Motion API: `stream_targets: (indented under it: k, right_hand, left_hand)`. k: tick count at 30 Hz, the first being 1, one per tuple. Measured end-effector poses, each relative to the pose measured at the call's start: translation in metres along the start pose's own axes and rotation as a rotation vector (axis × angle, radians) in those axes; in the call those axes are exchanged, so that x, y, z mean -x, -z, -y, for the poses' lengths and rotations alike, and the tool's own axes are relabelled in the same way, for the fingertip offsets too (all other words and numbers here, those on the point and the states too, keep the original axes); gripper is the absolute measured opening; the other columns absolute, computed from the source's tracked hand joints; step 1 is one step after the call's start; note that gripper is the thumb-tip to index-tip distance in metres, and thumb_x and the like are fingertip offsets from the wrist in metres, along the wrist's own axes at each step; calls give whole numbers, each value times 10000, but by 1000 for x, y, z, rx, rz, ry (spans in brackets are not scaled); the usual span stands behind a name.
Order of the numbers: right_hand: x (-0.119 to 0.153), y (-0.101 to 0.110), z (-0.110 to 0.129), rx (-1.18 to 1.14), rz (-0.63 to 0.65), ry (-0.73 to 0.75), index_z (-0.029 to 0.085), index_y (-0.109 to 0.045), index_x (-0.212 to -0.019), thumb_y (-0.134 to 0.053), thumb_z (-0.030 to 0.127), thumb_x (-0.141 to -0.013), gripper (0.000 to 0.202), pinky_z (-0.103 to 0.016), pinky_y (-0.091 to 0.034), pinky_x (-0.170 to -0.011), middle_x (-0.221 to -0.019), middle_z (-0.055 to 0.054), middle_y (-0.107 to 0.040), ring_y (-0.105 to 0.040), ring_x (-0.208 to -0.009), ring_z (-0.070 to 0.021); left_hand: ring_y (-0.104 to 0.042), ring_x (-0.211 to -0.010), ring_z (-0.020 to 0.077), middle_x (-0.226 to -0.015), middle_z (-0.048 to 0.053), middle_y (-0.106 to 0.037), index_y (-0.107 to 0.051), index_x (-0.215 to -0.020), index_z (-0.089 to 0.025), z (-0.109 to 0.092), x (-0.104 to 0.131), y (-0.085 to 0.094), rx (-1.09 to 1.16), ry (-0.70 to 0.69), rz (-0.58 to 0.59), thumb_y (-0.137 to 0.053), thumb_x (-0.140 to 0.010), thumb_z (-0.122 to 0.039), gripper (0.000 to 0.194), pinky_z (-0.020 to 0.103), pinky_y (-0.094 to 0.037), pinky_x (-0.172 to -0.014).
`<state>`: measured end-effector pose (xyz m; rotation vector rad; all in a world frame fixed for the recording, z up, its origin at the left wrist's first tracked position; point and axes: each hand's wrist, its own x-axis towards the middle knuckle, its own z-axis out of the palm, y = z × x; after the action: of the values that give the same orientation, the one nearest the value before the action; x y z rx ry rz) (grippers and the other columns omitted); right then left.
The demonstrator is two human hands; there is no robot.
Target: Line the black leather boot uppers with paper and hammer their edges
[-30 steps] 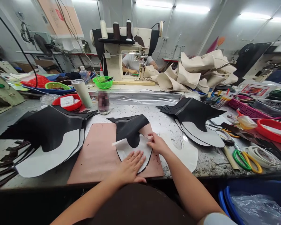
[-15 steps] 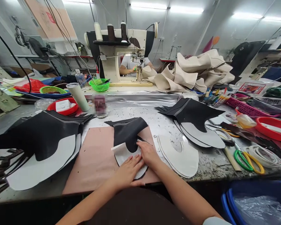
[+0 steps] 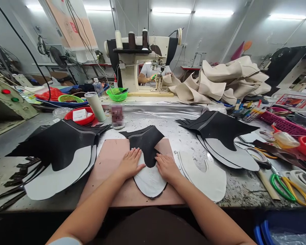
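Note:
In the middle of the bench, a black shoe upper piece (image 3: 148, 144) lies on a pink board (image 3: 108, 170). A white U-shaped lining piece (image 3: 151, 183) covers its rounded lower part, with a thin black rim showing below. My left hand (image 3: 130, 163) rests flat on the left side of the two pieces, fingers stretched forward. On the opposite side my right hand (image 3: 168, 166) lies flat with its fingers pointing inward, pressing the white edge beside the black tongue. Both hands are open. Right of the board are loose white U-shaped pieces (image 3: 206, 178).
Stacks of black and white uppers lie left (image 3: 73, 170) and right (image 3: 219, 132). Green- and yellow-handled scissors (image 3: 283, 187) sit at the right. A sewing machine (image 3: 130, 68) and beige pieces (image 3: 216, 78) stand behind, where another person (image 3: 149, 73) sits. A cup (image 3: 95, 105) is near a red basket (image 3: 88, 117).
My left hand has moved from the white piece's lower middle to its left side. The white piece's raised left edge now lies flat. The view has shifted left.

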<state>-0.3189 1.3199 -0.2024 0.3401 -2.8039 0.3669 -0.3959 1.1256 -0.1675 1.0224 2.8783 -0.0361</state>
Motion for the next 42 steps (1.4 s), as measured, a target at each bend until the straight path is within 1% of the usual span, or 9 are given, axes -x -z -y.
stream_targets:
  k: [7,12,16,21,25,33,37,40,42]
  right_hand:
    - [2,4,6,13,-82,18,147,-595,-809,-402,93,-745,211,-332,-426,-719,-787,-89,-643,-563,-799,-216]
    - [1,-6,3,16,-160,82,108,-550,-1010,-403,68,-660,382,-374,-379,-906,-1143,-146,-573,-497,-1066,-225]
    - [2,-12,1,15,-199,129,96,-534,-1041,-401,63,-664,401,-376,-359,-944,-1049,-137,-618,-542,-996,-210]
    - [7,-8,5,13,-202,103,153,-568,-832,-405,68,-715,217,-333,-451,-739,-765,-80,-633,-579,-778,-203]
    - [4,-11,2,22,-177,134,160,-554,-902,-380,34,-666,319,-367,-407,-885,-1104,-112,-595,-521,-1042,-210]
    - [2,-7,3,-4,-167,135,132,-566,-932,-394,57,-671,322,-377,-377,-921,-921,-100,-642,-564,-924,-205]
    - [6,-7,4,3,-193,87,139,-592,-889,-379,83,-722,276,-354,-443,-748,-821,-92,-635,-573,-813,-213]
    - [4,-13,0,27,-186,103,100,-543,-1109,-378,99,-738,406,-386,-411,-862,-1116,-136,-591,-522,-1037,-233]
    - [4,-17,-3,40,-152,134,86,-521,-1164,-378,88,-737,450,-410,-342,-962,-1201,-133,-551,-473,-1128,-231]
  left_hand:
    - [-109,-1321,363,-1445,188,-145,-222,-1388,-188,4,5,-2,11,-110,68,-450,-702,-705,889,534,-140,-1030]
    - [-136,-1319,348,-1434,193,-186,-257,-1375,-122,6,7,-10,31,-144,8,-407,-754,-675,845,460,-187,-1047]
    - [-211,-1302,340,-1407,204,-260,-298,-1351,-74,2,12,-11,8,-151,-6,-447,-777,-617,804,431,-222,-1041]
    - [-338,-1239,332,-1335,198,-397,-414,-1277,-69,-17,25,-6,-5,-122,-51,-499,-816,-455,608,420,-299,-989]
    - [-456,-1121,273,-1231,126,-512,-494,-1200,-166,-20,27,-3,27,-75,-89,-489,-815,-401,451,389,-356,-929]
    - [-176,-1313,346,-1427,198,-222,-288,-1353,-86,-7,18,0,75,115,-12,-462,-753,-600,809,523,-167,-1034]
    - [-136,-1332,303,-1447,151,-190,-269,-1367,-125,-40,33,-4,110,-131,-143,-463,-810,-447,672,475,-133,-1073]
    - [-148,-1335,251,-1439,137,-217,-223,-1381,-111,-62,43,-16,183,-384,-126,-389,-842,-486,677,410,-129,-1095]
    - [-141,-1335,243,-1430,157,-222,-203,-1380,-70,-69,47,-22,211,-381,-65,-327,-862,-506,689,404,-132,-1097]
